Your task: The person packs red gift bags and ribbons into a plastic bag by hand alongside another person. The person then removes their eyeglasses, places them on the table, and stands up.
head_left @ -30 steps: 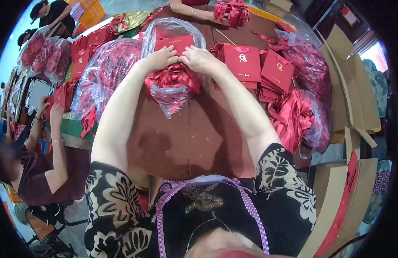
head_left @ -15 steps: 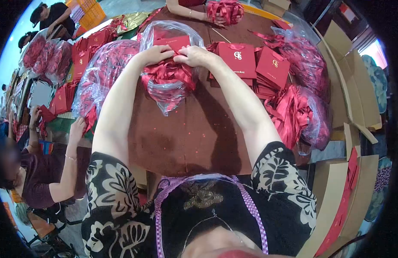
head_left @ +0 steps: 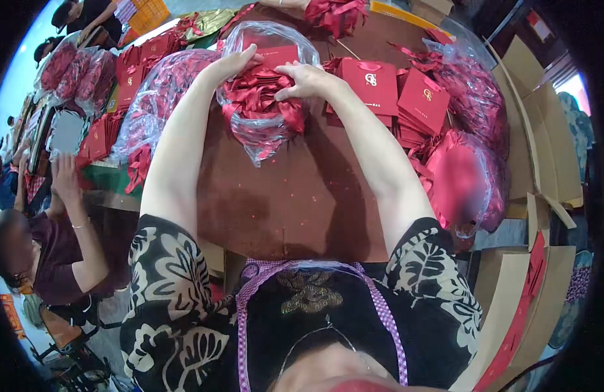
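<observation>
The person's hands have drawn apart: half a second ago the fingertips nearly met at the lower edge of the red gift bag (head_left: 279, 55) inside the clear plastic bag (head_left: 268, 27). Now the left hand (head_left: 239, 64) sits up by the plastic's left side, and the right hand (head_left: 305, 81) is at the right, thumb and fingers spread over the red ribbons (head_left: 257, 91), leaving more of them uncovered between. At the left, a co-worker's hand (head_left: 67, 179) has swung away from the ribbon ends and is raised. Across the worktop (head_left: 282, 196), another co-worker's ribbon bundle (head_left: 336, 14) now hangs higher in view, the forearm (head_left: 285, 2) mostly cropped.
</observation>
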Available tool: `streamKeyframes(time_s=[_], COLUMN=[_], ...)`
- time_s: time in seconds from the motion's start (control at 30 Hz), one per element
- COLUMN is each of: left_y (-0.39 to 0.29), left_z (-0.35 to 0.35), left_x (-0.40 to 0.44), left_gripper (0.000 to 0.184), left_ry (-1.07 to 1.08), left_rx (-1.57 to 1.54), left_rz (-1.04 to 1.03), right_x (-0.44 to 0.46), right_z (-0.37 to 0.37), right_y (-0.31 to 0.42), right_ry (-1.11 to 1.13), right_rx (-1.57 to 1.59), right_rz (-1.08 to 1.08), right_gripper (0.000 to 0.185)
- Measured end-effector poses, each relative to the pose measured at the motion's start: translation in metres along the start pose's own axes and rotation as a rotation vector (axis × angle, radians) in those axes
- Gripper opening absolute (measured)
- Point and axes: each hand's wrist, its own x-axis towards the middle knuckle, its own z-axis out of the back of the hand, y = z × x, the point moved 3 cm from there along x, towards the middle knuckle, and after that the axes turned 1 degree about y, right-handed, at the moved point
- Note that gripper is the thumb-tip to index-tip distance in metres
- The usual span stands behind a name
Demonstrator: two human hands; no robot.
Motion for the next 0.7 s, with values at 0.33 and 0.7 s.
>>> streamKeyframes(time_s=[0.33, 0.7], left_y=[0.005, -0.001], left_z=[-0.006, -0.006], left_x=[0.001, -0.007], left_gripper=[0.048, 0.06], left_ry=[0.074, 0.183], left_rx=[0.525, 0.607], left_rz=[-0.146, -0.114], right_x=[0.012, 0.013], right_z=[0.008, 0.003], right_y=[-0.005, 0.005], right_ry=[0.089, 0.065], right_rx=[0.129, 0.002], right_rz=[-0.01, -0.177], right_gripper=[0.061, 0.047])
